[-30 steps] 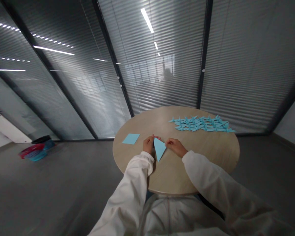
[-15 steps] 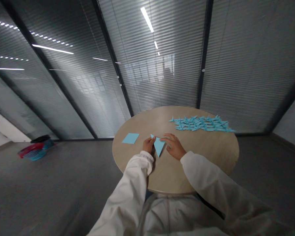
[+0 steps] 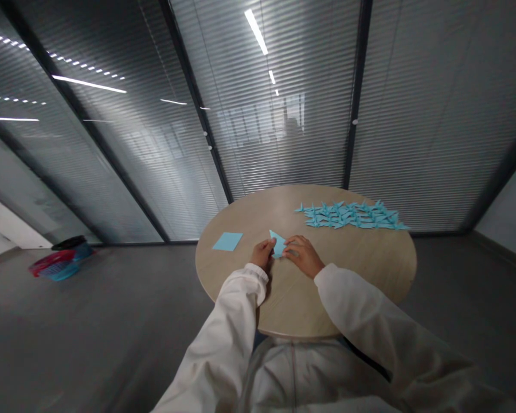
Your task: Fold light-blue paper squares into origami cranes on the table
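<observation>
Fingers of my left hand [image 3: 263,254] pinch the left edge of the folded blue paper [image 3: 279,243], between both hands at the table [image 3: 301,310], its visible length running roughly away from me, while my right hand [image 3: 305,257] touches its right edge (whether gripping, I cannot tell).

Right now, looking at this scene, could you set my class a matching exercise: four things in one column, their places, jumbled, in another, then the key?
Things
1. Folded paper
2. Loose blue sheet
3. Group of blue paper shapes
4. Red container

Places
A. On the far right part of the table
B. Off the table, towards the left edge of the view
C. Between the left hand and the right hand
D. On the table, left of both hands

Pairs: 1-C, 2-D, 3-A, 4-B
</observation>
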`<state>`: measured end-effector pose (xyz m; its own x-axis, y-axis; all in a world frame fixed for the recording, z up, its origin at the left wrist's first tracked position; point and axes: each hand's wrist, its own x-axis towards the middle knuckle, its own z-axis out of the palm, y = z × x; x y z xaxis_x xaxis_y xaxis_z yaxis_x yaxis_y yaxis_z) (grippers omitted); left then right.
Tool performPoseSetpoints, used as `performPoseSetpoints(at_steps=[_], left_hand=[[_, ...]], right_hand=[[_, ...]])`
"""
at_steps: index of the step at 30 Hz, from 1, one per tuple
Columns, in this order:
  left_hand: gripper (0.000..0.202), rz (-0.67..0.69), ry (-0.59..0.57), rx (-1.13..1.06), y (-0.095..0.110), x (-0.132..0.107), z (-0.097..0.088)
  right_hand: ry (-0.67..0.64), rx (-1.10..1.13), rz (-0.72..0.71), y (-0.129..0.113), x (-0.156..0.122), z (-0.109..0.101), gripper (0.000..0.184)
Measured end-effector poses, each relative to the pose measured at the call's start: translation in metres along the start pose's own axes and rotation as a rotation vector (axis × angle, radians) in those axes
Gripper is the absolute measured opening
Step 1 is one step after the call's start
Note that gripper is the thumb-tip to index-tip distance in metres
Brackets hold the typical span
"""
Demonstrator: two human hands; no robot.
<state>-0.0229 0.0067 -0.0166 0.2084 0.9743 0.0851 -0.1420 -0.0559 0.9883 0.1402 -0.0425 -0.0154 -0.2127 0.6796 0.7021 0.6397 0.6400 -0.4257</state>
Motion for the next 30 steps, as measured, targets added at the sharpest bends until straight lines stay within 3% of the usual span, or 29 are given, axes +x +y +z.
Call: performPoseSetpoints(at_steps=[5,8,14,19,23,27,30], left_hand=[[0.040,-0.064,-0.114,-0.130,0.003,-0.005,0.007],[0.036,-0.124,-0.121,-0.139,0.007,-0.007,0.010],[0.022,-0.213,0.000,-0.210,0.009,-0.007,0.010],[0.037,-0.197,-0.009,-0.221,0.008,-0.008,0.006],[0.035,-0.122,-0.104,-0.206,0.004,-0.008,0.005],[0.039,-0.131,-0.180,-0.167,0.001,-0.007,0.005],[0.044,-0.140,-0.239,-0.130,0.002,-0.009,0.007]], right_hand=[[0.050,-0.015,0.129,0.011,0.001,0.003,0.014],[0.043,-0.007,0.147,0.010,0.002,0.002,0.014],[-0.087,0.116,0.044,-0.006,0.003,-0.003,0.016],[-0.182,0.146,-0.041,-0.014,0.004,-0.007,0.017],[-0.126,0.145,0.043,-0.012,0.004,-0.006,0.017],[-0.019,0.136,0.190,-0.005,0.002,-0.003,0.016],[0.032,0.100,0.218,0.000,0.002,-0.001,0.014]])
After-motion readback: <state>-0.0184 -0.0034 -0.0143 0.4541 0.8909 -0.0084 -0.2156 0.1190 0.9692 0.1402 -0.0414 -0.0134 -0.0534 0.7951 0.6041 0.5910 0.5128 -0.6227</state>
